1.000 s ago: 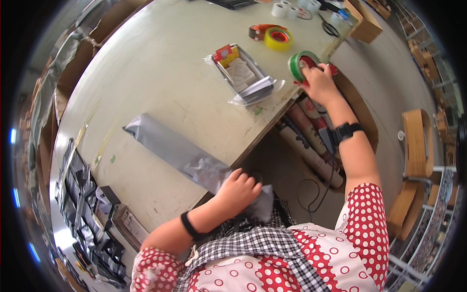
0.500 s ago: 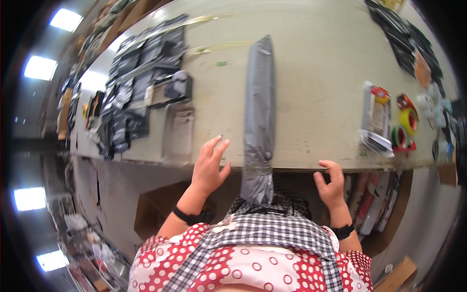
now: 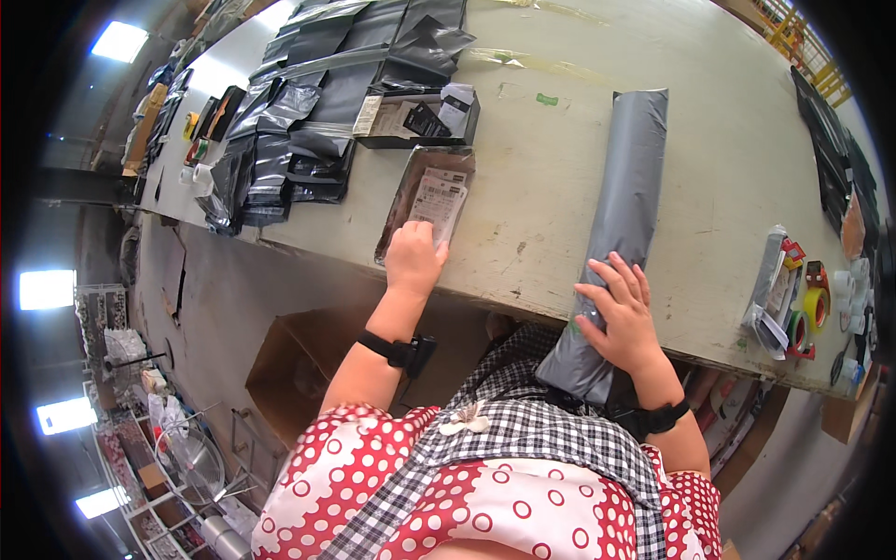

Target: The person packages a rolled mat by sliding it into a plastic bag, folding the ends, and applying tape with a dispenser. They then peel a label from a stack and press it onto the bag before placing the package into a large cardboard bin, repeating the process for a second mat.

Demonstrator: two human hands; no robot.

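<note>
Hands well apart! Left hand (image 3: 415, 261) curls at the labels (image 3: 437, 203) in the tray (image 3: 402, 194), can't tell if gripping; right hand (image 3: 620, 317) lies spread across the grey parcel (image 3: 629, 177)

From the chest (image 3: 509, 485), the left hand (image 3: 415, 257) is sitting at eleven o'clock, fingers (image 3: 420, 228) curled; the right hand (image 3: 621, 313) is lying at one o'clock, fingers (image 3: 622, 275) parted.

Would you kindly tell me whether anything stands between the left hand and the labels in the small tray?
Nothing visible does: the left hand appears to touch the labels, and the tray is open on top. The right hand rests on the grey package.
</note>
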